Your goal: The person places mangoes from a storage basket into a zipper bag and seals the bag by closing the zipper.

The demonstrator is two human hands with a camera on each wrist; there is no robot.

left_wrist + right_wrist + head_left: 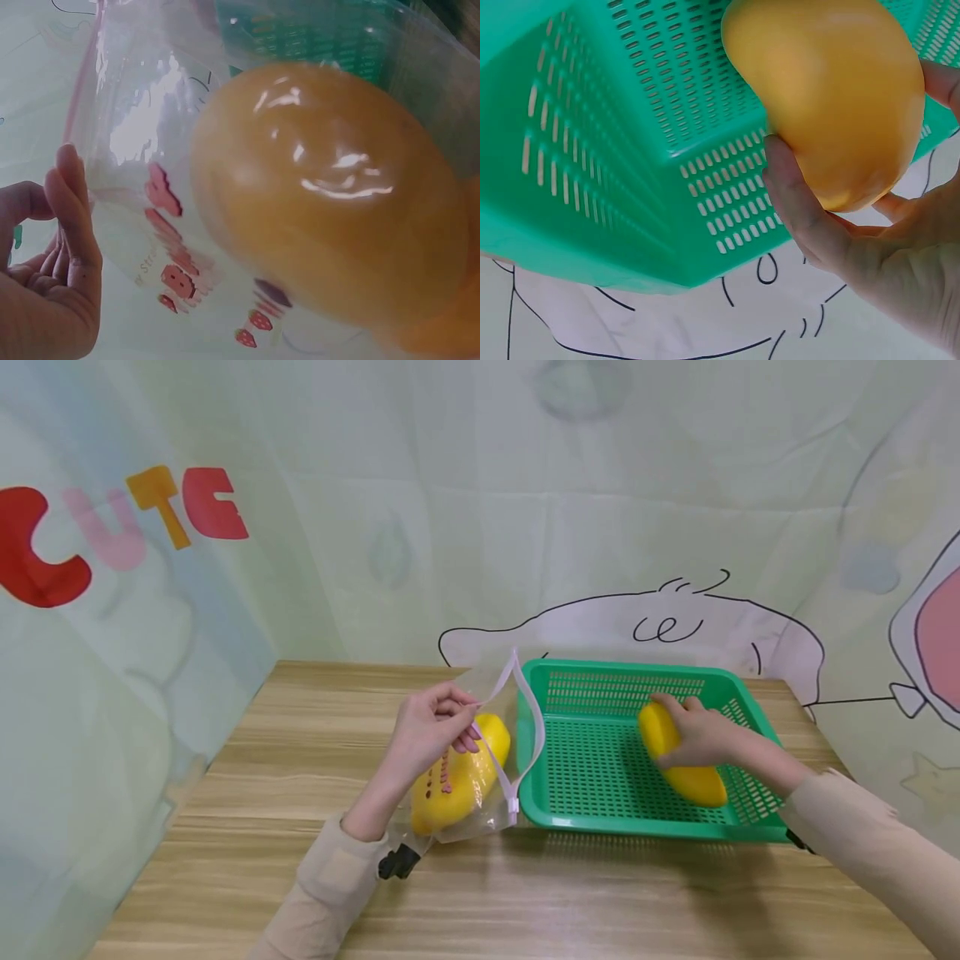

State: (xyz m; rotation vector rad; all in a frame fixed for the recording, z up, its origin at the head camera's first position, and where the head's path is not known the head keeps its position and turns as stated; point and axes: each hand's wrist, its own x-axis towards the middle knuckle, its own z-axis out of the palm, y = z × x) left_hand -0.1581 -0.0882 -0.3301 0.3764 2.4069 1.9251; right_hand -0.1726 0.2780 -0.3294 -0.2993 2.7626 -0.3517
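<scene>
My left hand (pixel 429 731) pinches the edge of a clear zip bag (pixel 537 720) with red printed figures, its mouth spread toward the right. Inside the bag lies a yellow mango (pixel 453 789); the left wrist view shows it large behind the film, with more yellow at the lower right edge. My right hand (pixel 703 739) grips another yellow mango (pixel 699 785) over the green basket (pixel 630 827), thumb on one side and fingers on the other. In the right wrist view, this mango (pixel 832 97) is smooth and plump; whether it touches the basket floor, I cannot tell.
The basket has slotted walls and stands on a wooden table (pixel 300 743), right beside the bag. Behind the table hangs a printed cloth (pixel 360 568) with cartoon drawings and coloured letters. A dark device (pixel 399 862) sits at my left wrist.
</scene>
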